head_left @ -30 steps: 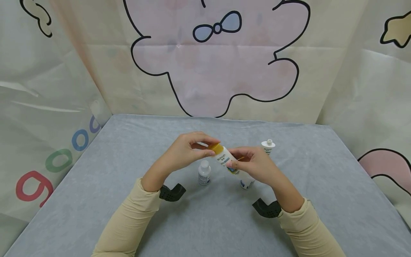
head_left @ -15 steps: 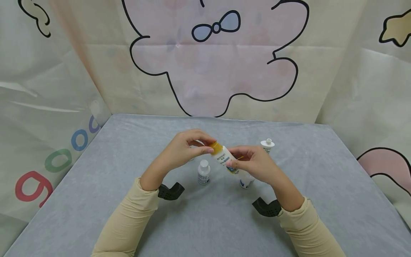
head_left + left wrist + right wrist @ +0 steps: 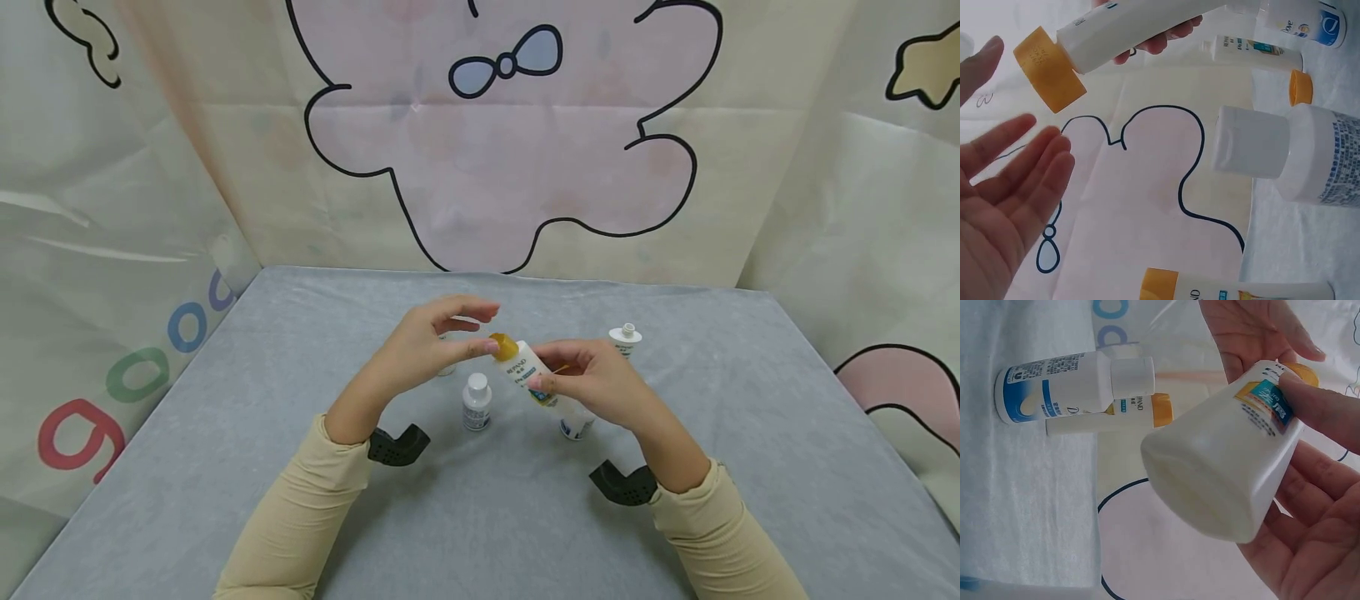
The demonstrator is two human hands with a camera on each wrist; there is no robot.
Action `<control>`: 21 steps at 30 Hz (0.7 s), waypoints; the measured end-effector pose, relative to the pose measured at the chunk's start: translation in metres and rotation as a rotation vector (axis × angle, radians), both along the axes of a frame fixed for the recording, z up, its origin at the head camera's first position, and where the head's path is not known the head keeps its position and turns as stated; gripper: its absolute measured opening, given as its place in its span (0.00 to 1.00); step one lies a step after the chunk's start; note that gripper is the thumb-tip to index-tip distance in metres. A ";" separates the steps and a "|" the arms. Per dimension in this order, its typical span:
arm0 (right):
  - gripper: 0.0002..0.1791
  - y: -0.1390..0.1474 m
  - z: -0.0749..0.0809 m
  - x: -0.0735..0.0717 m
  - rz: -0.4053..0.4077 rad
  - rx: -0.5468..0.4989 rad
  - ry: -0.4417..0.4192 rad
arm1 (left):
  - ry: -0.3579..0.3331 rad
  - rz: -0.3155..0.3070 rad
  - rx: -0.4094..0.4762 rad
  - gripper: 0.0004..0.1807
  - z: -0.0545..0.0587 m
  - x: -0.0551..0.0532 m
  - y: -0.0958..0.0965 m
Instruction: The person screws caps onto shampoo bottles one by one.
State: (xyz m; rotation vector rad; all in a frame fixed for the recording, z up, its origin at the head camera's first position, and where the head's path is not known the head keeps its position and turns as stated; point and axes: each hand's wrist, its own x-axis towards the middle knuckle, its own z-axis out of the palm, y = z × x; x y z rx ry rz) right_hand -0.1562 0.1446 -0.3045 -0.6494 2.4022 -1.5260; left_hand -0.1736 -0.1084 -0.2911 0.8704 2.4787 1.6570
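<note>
My right hand grips a white bottle by its body, thumb over the label. The bottle is tilted in the air, and its orange cap points up and left at my left hand. Fingers spread, my left hand hovers beside the cap; in the left wrist view a gap shows between thumb and cap. Below the hands stands a small white-capped bottle. Another white bottle stands under my right hand, its upper part partly hidden.
Behind my right hand stands an uncapped white bottle, with a loose orange cap on the table near it. Another orange-capped bottle stands mostly hidden behind my left hand in the head view. Grey cloth covers the table.
My left fingers had been pinching the orange cap; they have let go, opened out and risen slightly left. My right hand holds the bottle nearly still.
</note>
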 end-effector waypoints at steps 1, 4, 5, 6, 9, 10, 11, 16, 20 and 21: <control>0.19 0.000 0.000 0.000 -0.001 -0.001 0.000 | 0.015 0.016 -0.013 0.23 0.000 0.000 0.000; 0.19 0.000 -0.001 0.000 0.003 -0.007 0.010 | 0.079 0.030 -0.064 0.21 0.000 0.001 0.003; 0.19 0.000 -0.001 -0.001 0.005 -0.009 0.013 | 0.102 0.025 -0.078 0.20 -0.001 0.002 0.003; 0.19 0.000 -0.002 -0.001 0.006 -0.011 0.015 | 0.122 0.017 -0.086 0.19 -0.001 0.002 0.004; 0.19 0.000 -0.002 -0.001 0.007 -0.016 0.012 | 0.153 -0.002 -0.087 0.16 -0.003 0.002 0.006; 0.19 0.000 -0.003 -0.001 0.004 -0.017 0.008 | 0.154 -0.006 -0.081 0.15 -0.004 0.002 0.007; 0.19 0.000 -0.003 -0.001 0.004 -0.019 0.006 | 0.152 -0.010 -0.073 0.14 -0.005 0.002 0.007; 0.20 0.001 -0.002 -0.002 0.011 -0.020 -0.002 | 0.141 -0.036 -0.043 0.12 -0.007 0.001 0.008; 0.20 0.001 -0.003 -0.002 0.013 -0.017 -0.006 | 0.128 -0.057 -0.041 0.15 -0.006 0.002 0.007; 0.20 0.001 -0.003 -0.002 0.013 -0.017 -0.007 | 0.118 -0.064 -0.041 0.16 -0.006 0.002 0.006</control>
